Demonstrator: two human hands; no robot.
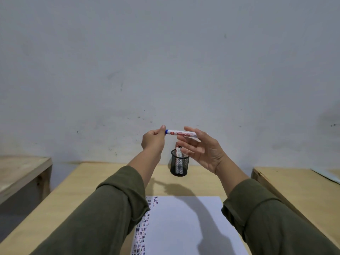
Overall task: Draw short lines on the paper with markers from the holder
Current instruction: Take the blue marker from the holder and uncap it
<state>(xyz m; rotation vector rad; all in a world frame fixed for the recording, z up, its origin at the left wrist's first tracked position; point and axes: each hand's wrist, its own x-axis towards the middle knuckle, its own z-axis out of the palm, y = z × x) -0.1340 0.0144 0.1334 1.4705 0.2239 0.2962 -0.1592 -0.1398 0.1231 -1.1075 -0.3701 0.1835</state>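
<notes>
Right now I have the marker held level in the air at the middle of the frame, above the black mesh holder that stands on the tabletop just below it. My left hand is closed around the blue end, thumb and fingers pinching it, and I cannot tell whether that blue part is a cap or the barrel's tail. My right hand is loosely spread, with only the upper fingertips and thumb meeting the white barrel, palm open toward me. That light hold is my worry: if I pull the two ends apart and the cap gives suddenly, I judge the barrel could slip from the right fingers and drop onto the holder, tipping it and the markers inside. A bare tip falling could also streak the paper, which lies at the lower centre of the frame with columns of short lines already down its left edge. My sleeves hang over that edge, so lowering my arms carelessly might shift the sheet.
</notes>
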